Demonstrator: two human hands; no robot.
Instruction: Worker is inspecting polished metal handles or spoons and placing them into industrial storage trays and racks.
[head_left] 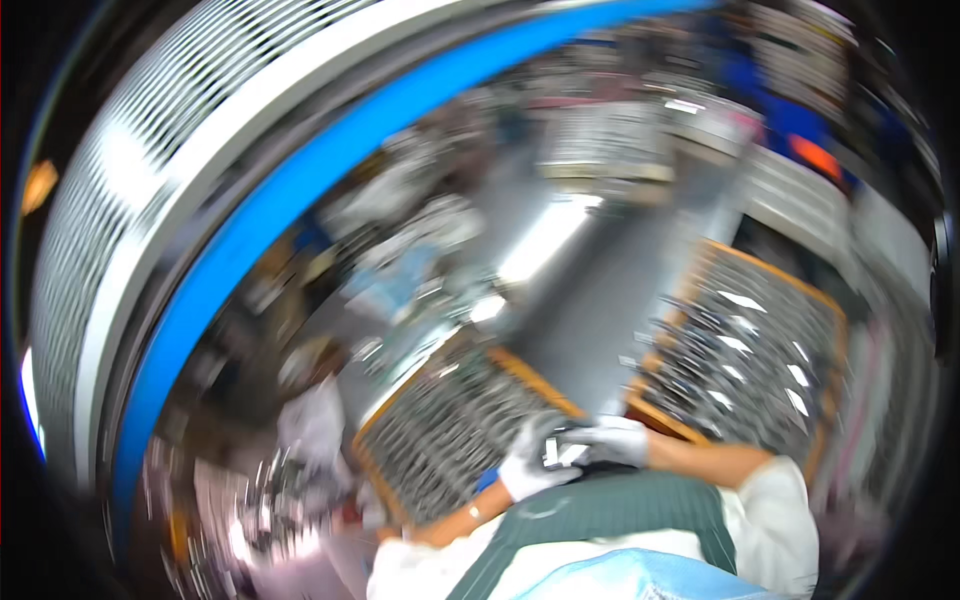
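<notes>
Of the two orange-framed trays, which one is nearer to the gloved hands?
The left tray: its frame runs right up to the left hand. The right tray lies just beyond the right hand, a little apart. Motion blur hides finer detail.

Motion blur smears everything: the small item (558, 452) between the gloved hands cannot be identified, and both trays' (745, 265) contents are unreadable.

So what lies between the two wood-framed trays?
In the head view, a bare grey strip of tabletop separates the left tray from the right tray; blur hides detail.
</notes>
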